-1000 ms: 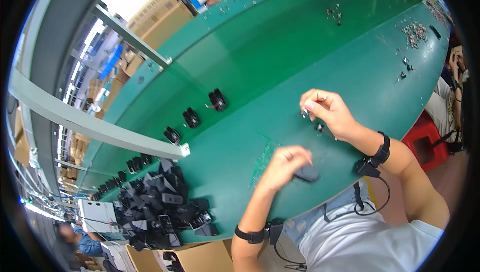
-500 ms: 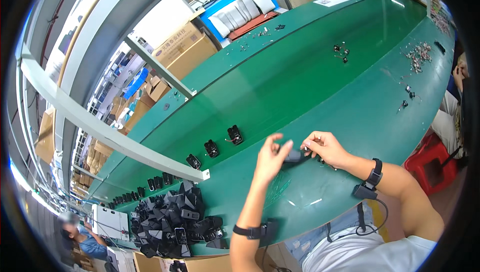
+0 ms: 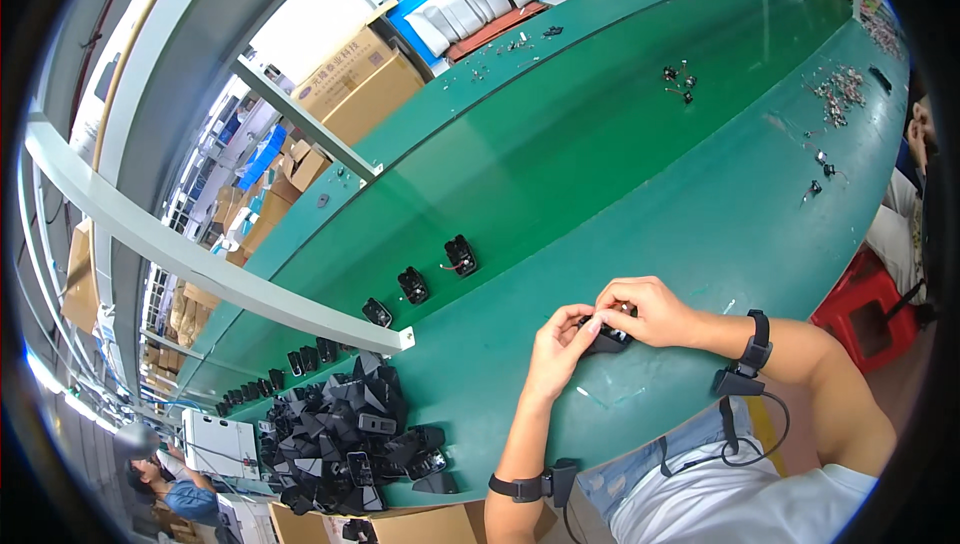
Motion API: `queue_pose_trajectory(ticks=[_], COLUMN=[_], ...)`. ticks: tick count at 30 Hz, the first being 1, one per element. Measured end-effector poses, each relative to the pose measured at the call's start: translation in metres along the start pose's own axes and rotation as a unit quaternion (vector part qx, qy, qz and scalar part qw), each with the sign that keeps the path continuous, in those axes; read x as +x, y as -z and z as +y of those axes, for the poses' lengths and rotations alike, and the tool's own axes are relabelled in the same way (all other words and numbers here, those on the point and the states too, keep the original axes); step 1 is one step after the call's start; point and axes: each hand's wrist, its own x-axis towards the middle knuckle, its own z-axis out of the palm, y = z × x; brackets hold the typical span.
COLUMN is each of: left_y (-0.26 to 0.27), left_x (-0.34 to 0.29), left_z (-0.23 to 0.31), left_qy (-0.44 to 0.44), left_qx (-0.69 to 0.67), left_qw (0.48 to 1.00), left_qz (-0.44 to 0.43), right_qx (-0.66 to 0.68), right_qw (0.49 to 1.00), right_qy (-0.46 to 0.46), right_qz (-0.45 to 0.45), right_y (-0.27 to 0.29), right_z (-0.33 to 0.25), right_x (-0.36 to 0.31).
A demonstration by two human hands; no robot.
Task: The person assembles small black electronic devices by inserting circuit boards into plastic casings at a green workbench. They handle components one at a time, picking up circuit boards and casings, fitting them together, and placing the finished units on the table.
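Observation:
Both hands meet over a small black plastic housing (image 3: 609, 342) at the near side of the green bench. My left hand (image 3: 561, 352) closes on the housing's left side, thumb and fingers pinched near its upper edge. From the right, my right hand (image 3: 648, 313) bends over the top of the same piece, its fingertips touching those of the left. Whatever small part lies under the fingertips is hidden. Black straps with small boxes sit round both wrists.
A heap of black plastic housings (image 3: 335, 429) lies to the left. Several black units (image 3: 459, 255) line the sunken green strip. Small wired parts (image 3: 838, 94) lie at far right. A grey metal post (image 3: 300, 294) crosses the left side. A red stool (image 3: 868, 309) stands at right.
My left hand has moved from beside the housing, fingers apart, to gripping it. Both hands have come together on it, a little nearer to me.

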Motion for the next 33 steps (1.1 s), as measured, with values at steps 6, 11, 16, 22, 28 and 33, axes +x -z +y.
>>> queue_pose_trajectory(ticks=[6,11,16,22,28,33], left_y=[0.002,0.004,0.014,0.007,0.005,0.002], left_x=[-0.007,-0.005,-0.009,-0.006,-0.004,-0.001], left_z=[0.008,0.007,0.006,0.010,0.008,0.007], left_qy=[-0.028,-0.040,-0.068,-0.107,-0.117,-0.123], left_qx=[-0.101,-0.110,-0.168,-0.165,-0.202,-0.182], left_qw=[0.994,0.993,0.980,0.979,0.971,0.975], left_qz=[0.015,-0.015,-0.080,-0.061,-0.040,-0.034], right_qx=[0.018,-0.015,0.077,-0.020,-0.002,0.067], right_qw=[0.995,0.985,0.990,0.990,0.995,0.995], right_qy=[0.062,0.151,0.115,0.140,0.091,0.036], right_qz=[-0.078,-0.081,-0.037,0.013,0.048,0.062], right_y=[0.003,0.010,0.012,0.001,-0.004,-0.015], right_z=[-0.002,-0.009,-0.026,-0.033,-0.035,-0.029], right_x=[0.000,0.002,0.001,-0.009,-0.012,-0.017])
